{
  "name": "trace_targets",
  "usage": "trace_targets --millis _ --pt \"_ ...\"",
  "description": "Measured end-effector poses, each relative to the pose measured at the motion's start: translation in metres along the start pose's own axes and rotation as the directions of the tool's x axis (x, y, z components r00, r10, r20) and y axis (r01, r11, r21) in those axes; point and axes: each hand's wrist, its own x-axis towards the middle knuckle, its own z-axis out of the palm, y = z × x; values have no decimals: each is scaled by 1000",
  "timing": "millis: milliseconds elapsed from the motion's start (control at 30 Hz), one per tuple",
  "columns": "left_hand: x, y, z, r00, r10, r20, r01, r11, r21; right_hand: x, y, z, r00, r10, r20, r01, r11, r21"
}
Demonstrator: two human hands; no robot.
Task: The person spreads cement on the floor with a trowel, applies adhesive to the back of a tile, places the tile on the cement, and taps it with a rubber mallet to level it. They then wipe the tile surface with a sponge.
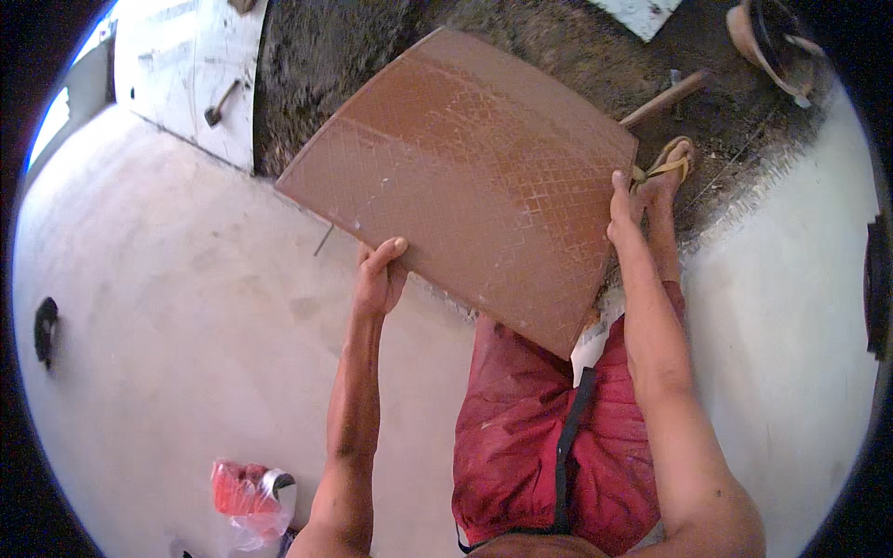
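Observation:
A large, square reddish-brown tile (pixel 465 177) hangs tilted in front of me, its ridged grid side showing, with a darker damp-looking band across it. My left hand (pixel 381 274) grips its near left edge, thumb on the face and fingers behind. On the right, my right hand (pixel 621 209) is closed on the corner edge, thumb up along the face; its other fingers are mostly hidden. Beneath the tile lies a bed of dark, rough mortar or soil (pixel 307 65), partly covered by it.
White tiles (pixel 186 56) at the far left bear a small hammer-like tool (pixel 223 102). A wooden handle (pixel 665 98) lies beyond my sandalled foot (pixel 672 166). A round pan-like container (pixel 772 51) stands far right. A plastic bag with red contents (pixel 249 498) rests on the pale floor (pixel 186 307).

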Motion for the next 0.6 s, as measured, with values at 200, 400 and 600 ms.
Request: trace_targets --millis 200,400,600 --pt "9 -28 -22 994 23 -104 -30 997 -66 -8 13 6 991 -17 -136 -18 969 -247" --pt "12 -52 -63 999 -5 -40 -1 988 -155 -26 21 8 981 -78 -177 18 948 -317" --pt "-16 -66 -76 999 -42 26 43 997 -71 -54 17 -4 997 -4 -75 -24 933 -360"
